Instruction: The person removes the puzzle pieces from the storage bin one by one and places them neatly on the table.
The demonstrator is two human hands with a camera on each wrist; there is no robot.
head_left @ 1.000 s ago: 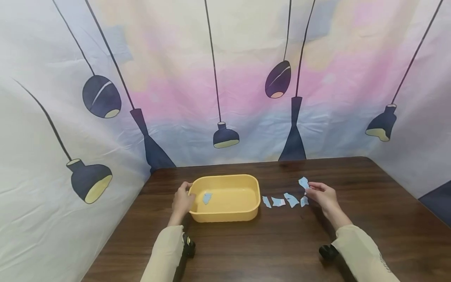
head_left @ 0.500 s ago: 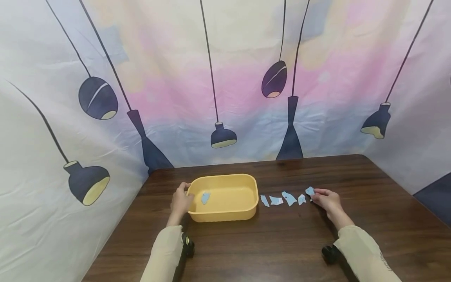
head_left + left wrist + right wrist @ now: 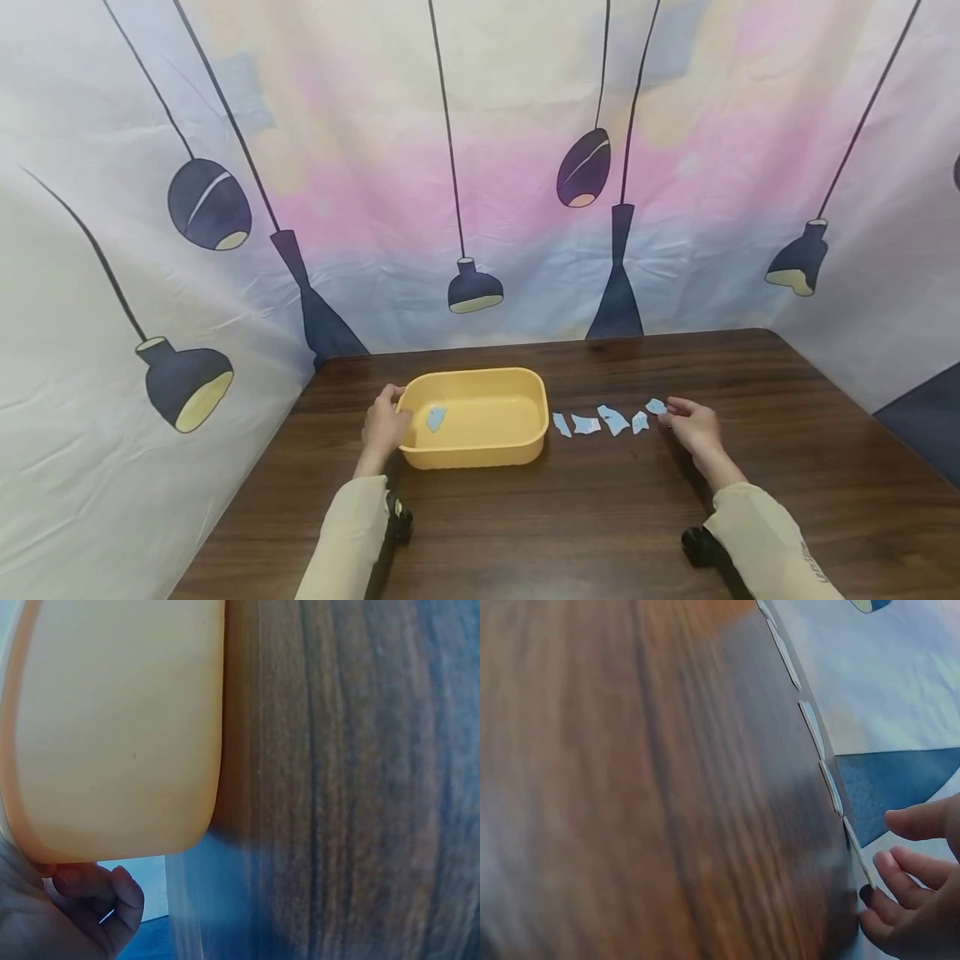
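Observation:
My left hand [image 3: 385, 429] grips the left end of a yellow plastic tub [image 3: 472, 457], thumb over the rim. In the left wrist view, curled fingers [image 3: 129, 896] show beside the tub's end wall. One jagged light blue flat piece [image 3: 437, 418] lies inside. Right of the tub, several similar pieces [image 3: 612, 420] lie in a row on the table. At the row's right end is another light blue piece [image 3: 656, 406], with my right hand [image 3: 697, 429] right beside it. In the right wrist view, thumb and fingers stand apart at the end of this piece [image 3: 859, 851].
The dark brown wooden table [image 3: 570, 517] runs back to a hanging cloth [image 3: 405, 308] printed with lamps. A black wrist camera [image 3: 697, 546] sits under the right forearm, another wrist camera [image 3: 401, 517] by the left.
My right hand has lowered the light blue piece to the right end of the row and spread its fingers off it. The left hand keeps its grip on the tub.

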